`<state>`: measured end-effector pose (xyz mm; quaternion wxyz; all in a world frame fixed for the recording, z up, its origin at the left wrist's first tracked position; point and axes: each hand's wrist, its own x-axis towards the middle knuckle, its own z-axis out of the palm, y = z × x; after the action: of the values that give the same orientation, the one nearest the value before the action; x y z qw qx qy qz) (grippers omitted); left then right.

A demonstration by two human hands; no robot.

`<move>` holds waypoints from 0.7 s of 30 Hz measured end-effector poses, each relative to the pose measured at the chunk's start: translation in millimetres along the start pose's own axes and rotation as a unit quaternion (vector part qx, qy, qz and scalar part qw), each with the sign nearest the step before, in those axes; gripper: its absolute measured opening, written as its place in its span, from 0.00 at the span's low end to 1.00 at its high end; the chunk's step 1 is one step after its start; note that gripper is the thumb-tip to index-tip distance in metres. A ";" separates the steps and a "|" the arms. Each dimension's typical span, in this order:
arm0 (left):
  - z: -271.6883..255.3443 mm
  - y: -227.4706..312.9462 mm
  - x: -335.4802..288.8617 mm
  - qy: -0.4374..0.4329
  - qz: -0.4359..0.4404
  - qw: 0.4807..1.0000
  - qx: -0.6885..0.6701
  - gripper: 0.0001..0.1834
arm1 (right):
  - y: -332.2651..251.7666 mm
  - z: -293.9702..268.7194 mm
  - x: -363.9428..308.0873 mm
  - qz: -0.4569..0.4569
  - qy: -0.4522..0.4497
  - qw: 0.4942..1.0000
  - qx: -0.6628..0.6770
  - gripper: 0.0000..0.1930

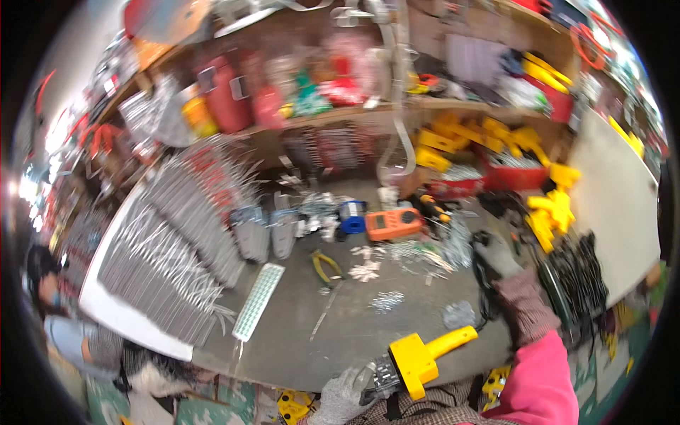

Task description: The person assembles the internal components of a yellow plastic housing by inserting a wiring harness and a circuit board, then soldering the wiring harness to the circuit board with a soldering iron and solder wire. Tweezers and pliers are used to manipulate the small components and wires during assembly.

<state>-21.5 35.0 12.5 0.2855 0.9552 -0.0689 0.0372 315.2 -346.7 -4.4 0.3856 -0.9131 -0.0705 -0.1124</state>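
Note:
My left hand [343,394], in a grey glove, is closed on the metal end of a yellow plastic tool housing [415,360] at the table's near edge. The housing has a straight yellow handle [453,341] pointing right. From near the handle's end, a black cord [484,301] runs up across the table. Farther off at the right, my gloved right hand [498,255] is closed around the upper part of this cord; blur hides its fingertips. Between the hands lies a small clear plastic bag [459,315].
Bundled grey wire-ended strips [166,262] cover a white board at left. Nearby are a green-dotted strip [258,302], pliers [327,269], screws [387,302] and an orange multimeter [394,224]. Black cords [577,276] and yellow housings [551,212] crowd the right. Shelves [425,105] stand behind.

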 end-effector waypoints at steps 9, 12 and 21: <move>-66.9 -38.4 86.2 0.154 0.041 0.981 0.114 0.17 | -240.3 0.3 26.1 -0.362 -0.075 0.929 0.029 0.24; -82.9 -45.3 200.0 0.112 -0.014 0.991 0.067 0.17 | -226.2 16.2 47.9 -0.339 -0.146 0.927 -0.070 0.19; -54.9 -95.0 329.7 0.091 -0.167 0.969 0.159 0.22 | -190.4 61.0 99.9 -0.333 -0.181 0.918 -0.117 0.16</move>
<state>316.9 107.5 43.4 0.1374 0.9789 0.1244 0.0861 379.9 -166.7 111.2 0.1972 -0.8802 -0.4252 -0.0743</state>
